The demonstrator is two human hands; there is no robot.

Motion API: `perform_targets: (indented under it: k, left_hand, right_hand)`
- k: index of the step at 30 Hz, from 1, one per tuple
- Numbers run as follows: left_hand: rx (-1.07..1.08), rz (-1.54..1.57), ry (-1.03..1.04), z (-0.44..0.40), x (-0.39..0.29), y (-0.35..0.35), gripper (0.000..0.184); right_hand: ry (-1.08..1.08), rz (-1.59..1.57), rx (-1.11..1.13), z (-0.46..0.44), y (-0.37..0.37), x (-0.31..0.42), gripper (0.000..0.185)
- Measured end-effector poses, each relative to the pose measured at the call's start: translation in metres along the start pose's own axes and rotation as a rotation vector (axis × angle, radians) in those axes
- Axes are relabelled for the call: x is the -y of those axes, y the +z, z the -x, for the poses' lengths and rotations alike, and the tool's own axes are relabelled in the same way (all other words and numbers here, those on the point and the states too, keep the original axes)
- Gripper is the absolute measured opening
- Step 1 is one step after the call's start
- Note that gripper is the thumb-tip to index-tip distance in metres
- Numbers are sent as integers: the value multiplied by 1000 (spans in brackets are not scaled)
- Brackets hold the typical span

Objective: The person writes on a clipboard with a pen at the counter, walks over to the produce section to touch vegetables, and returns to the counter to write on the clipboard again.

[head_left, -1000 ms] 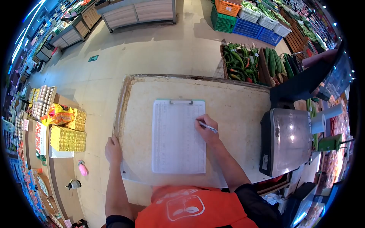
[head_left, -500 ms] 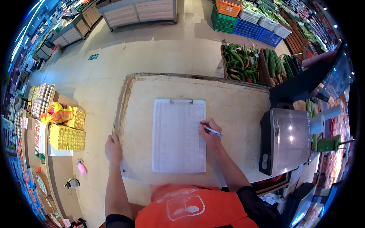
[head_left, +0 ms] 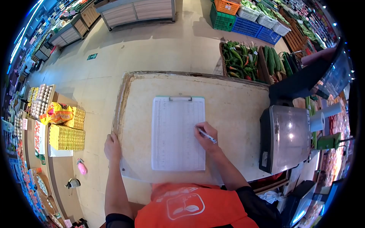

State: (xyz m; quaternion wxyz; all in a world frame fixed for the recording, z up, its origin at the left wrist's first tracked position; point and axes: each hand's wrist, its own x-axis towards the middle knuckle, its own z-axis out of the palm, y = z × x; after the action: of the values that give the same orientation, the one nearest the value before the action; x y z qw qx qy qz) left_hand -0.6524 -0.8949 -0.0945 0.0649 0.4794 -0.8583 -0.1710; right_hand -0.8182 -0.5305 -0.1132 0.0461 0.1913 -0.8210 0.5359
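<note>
A clipboard (head_left: 180, 99) with a metal clip at its top lies flat on the worn, light-coloured table (head_left: 235, 110). Printed sheets of paper (head_left: 175, 136) with rows and columns cover it. My right hand (head_left: 207, 136) rests over the right side of the sheets, its fingers closed around a pen (head_left: 207, 135). The pen's tip is close to the paper; whether it touches I cannot tell. At the table's left edge, my left hand (head_left: 112, 147) is closed over the rim, with its fingertips partly hidden.
A weighing scale (head_left: 287, 138) with a dark screen stands on the table's right side. Beyond the far edge are baskets of green peppers (head_left: 240, 60) and cucumbers (head_left: 274, 62). To the left, yellow egg trays (head_left: 67, 137) stand on a shelf.
My right hand has shifted slightly left and down across the sheets with the pen, which now points more steeply. My left hand stays at the table edge.
</note>
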Motion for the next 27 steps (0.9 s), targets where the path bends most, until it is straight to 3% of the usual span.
perform_targets:
  k: [14, 20, 27]
  left_hand:
    - [18, 21, 6, 0, 0, -2, 54]
    - [-17, -6, 21, 2, -2, -1, 51]
    - [-11, -2, 7, 3, -6, -4, 51]
  right_hand:
    - [-72, -14, 63, 4, -4, -1, 10]
    - [67, -54, 18, 23, -6, 1, 10]
    - [61, -42, 11, 20, -7, 6, 11]
